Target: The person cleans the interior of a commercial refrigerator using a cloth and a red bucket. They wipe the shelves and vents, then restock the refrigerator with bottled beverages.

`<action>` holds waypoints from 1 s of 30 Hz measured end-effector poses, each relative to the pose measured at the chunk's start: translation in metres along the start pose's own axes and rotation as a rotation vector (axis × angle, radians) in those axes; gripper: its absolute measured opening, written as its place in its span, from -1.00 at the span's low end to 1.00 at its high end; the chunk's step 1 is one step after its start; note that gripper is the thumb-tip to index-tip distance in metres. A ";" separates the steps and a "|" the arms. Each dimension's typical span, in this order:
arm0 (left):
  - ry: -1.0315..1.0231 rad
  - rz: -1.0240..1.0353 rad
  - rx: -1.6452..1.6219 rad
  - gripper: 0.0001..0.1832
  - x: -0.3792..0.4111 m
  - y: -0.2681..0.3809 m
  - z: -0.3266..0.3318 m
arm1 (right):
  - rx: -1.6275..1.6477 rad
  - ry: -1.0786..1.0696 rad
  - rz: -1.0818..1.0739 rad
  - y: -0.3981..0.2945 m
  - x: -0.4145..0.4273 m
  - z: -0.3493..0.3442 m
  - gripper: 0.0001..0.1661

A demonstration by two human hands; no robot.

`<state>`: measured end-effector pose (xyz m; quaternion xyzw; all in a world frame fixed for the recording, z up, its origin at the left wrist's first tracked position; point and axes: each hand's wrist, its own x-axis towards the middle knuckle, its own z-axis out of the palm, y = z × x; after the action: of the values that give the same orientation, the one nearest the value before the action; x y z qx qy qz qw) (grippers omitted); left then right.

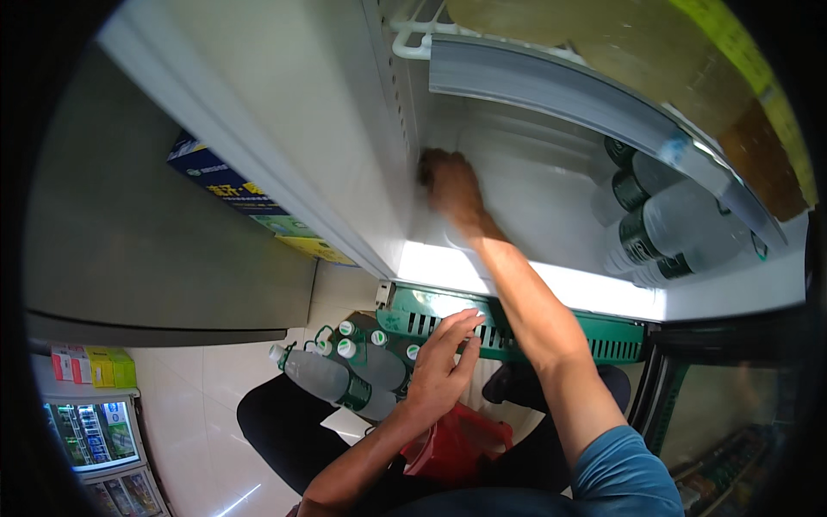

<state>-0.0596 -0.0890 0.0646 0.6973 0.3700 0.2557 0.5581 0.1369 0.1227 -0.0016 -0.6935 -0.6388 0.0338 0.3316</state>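
Note:
My right hand (pixel 455 184) reaches deep into a white refrigerator compartment (pixel 517 187), against its left inner wall. The hand is blurred, and a dark patch shows at its fingers; whether it grips something is not clear. My left hand (pixel 446 365) hangs in front of the green vented grille (pixel 491 323) at the fridge's base, its fingers apart and nothing in them. Large clear bottles (pixel 665 220) with green labels lie on their sides at the compartment's right. Below my left hand, between my legs, is a red plastic basket or stool (pixel 459 446), partly covered.
Several capped bottles (pixel 336 378) stand or lean on the tiled floor (pixel 187 400) at my left knee. A wire shelf with a grey front strip (pixel 549 74) crosses above my right arm. The glass door (pixel 717 413) swings out at right. Boxes (pixel 226 181) stand beyond the left wall.

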 end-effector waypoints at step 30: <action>0.143 0.006 -0.081 -0.43 -0.081 -0.016 0.008 | 0.792 -0.636 0.400 -0.086 -0.228 -0.133 -0.56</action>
<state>-0.1054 -0.1570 0.0516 0.6549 0.3964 0.3214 0.5574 0.0838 -0.1427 0.0595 -0.5792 -0.5015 0.5423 0.3448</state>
